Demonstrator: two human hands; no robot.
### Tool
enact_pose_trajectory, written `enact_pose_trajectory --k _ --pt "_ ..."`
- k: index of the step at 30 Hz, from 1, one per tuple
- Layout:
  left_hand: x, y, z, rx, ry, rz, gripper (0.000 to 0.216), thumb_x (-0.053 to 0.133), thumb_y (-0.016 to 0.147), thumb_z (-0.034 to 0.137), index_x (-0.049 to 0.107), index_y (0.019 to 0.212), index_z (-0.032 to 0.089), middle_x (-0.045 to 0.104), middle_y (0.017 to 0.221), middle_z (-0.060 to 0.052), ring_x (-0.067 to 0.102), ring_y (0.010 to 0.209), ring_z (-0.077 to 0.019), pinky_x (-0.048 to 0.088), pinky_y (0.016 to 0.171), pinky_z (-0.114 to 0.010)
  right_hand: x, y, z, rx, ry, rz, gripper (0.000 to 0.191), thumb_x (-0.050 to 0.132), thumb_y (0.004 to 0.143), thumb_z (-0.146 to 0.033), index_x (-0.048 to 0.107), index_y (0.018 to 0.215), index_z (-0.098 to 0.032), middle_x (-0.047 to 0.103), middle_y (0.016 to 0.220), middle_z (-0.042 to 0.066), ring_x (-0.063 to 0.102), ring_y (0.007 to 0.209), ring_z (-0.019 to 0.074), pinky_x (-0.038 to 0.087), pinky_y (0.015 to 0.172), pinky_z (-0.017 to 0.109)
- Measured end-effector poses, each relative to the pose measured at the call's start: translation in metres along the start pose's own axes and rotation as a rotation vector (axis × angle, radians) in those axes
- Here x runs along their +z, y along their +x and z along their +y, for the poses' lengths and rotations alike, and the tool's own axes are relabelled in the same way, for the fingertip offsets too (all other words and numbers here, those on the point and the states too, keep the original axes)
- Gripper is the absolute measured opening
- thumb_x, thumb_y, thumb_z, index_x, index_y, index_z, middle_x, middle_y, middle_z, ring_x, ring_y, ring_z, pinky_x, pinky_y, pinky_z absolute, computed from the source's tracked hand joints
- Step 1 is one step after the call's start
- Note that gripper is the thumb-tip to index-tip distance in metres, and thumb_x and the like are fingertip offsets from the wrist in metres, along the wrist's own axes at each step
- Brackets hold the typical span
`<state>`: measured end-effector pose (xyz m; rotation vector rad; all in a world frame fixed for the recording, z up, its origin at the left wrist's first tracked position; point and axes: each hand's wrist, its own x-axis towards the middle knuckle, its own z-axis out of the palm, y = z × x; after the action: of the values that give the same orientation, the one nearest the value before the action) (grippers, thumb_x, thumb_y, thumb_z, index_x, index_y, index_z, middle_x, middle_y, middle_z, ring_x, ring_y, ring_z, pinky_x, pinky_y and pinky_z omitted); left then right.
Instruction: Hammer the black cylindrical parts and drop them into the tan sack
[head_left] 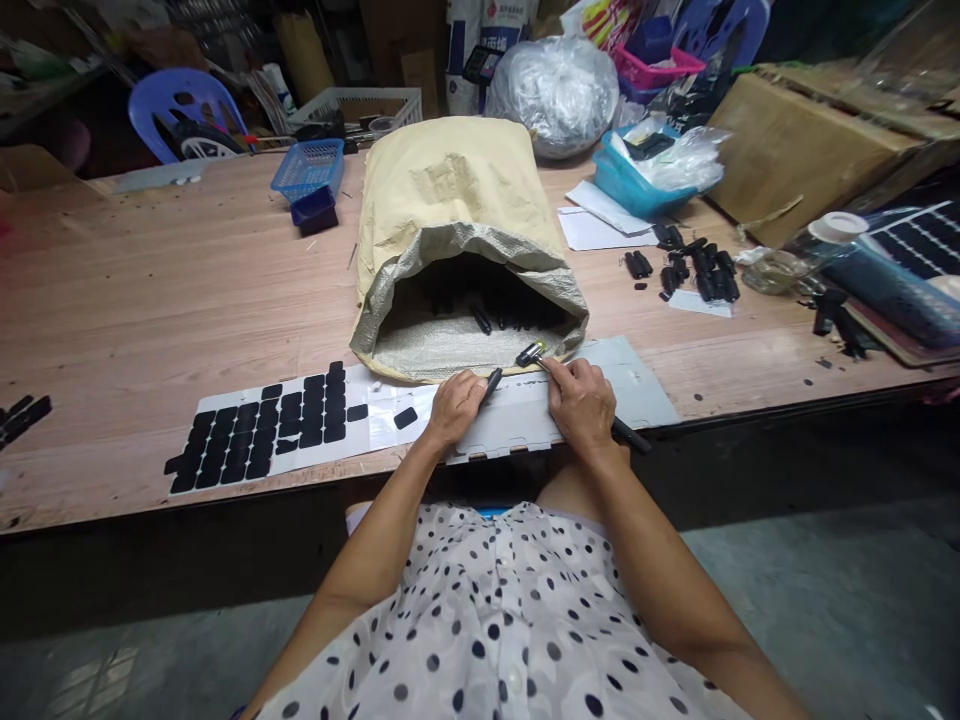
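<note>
My left hand (456,408) is closed around a small black part (491,384) whose end sticks out past the fingers. In my right hand (581,400) is a small hammer with a shiny metal head (529,354), a yellow-green face and a black handle (631,436). Its head is raised a little above the front lip of the sack. Both hands are over a grey-white board (517,410) at the table's front edge. Just beyond them lies a yellow woven sack (457,180), its mouth open towards me, with several black pieces (481,319) inside.
Sheets of black stickers (240,440) lie left of my hands. A pile of black parts (709,270) sits on the right, near a turquoise basket (649,190), a clear jar (795,260) and a cardboard box (810,150). A blue basket (309,168) stands behind left.
</note>
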<state>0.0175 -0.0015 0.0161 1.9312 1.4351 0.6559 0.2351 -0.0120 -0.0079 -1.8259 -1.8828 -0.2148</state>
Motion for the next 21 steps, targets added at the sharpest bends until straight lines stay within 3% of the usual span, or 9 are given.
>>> enact_pose_trajectory --k 8,16,19,21 --pt "-0.007 -0.005 0.004 -0.030 -0.233 0.016 0.039 0.036 0.101 0.031 0.062 0.073 0.022 0.065 0.087 -0.004 0.061 0.088 -0.0198 0.049 0.089 -0.032 0.001 0.000 0.003 -0.005 0.023 -0.002 0.033 0.051 0.095 -0.021 0.075 0.116 -0.027 0.058 0.087 0.009 0.042 0.080 0.0220 0.026 0.067 0.033" --pt "-0.018 -0.007 -0.006 -0.279 -0.798 0.110 0.045 0.039 0.099 0.051 0.061 0.077 0.019 0.066 0.081 -0.007 0.059 0.071 -0.0157 0.053 0.069 -0.030 0.005 0.000 0.005 -0.029 0.015 0.039 0.032 0.051 0.094 -0.022 0.075 0.115 -0.026 0.058 0.086 0.008 0.043 0.080 0.0224 0.027 0.067 0.033" --pt "-0.021 -0.023 0.003 -0.369 -0.933 0.031 0.048 0.043 0.096 0.059 0.061 0.080 0.018 0.064 0.078 -0.007 0.057 0.064 -0.0138 0.050 0.061 -0.028 0.004 0.000 0.004 -0.029 0.004 0.033 0.032 0.052 0.094 -0.022 0.074 0.115 -0.026 0.057 0.085 0.008 0.044 0.080 0.0224 0.028 0.067 0.033" --pt "-0.023 -0.039 0.015 -0.367 -0.944 -0.119 0.050 0.050 0.092 0.066 0.061 0.080 0.018 0.064 0.076 -0.006 0.053 0.059 -0.0120 0.047 0.057 -0.027 0.004 0.000 0.003 -0.026 -0.005 0.022 0.031 0.052 0.094 -0.022 0.074 0.115 -0.026 0.058 0.086 0.008 0.045 0.081 0.0222 0.028 0.067 0.033"
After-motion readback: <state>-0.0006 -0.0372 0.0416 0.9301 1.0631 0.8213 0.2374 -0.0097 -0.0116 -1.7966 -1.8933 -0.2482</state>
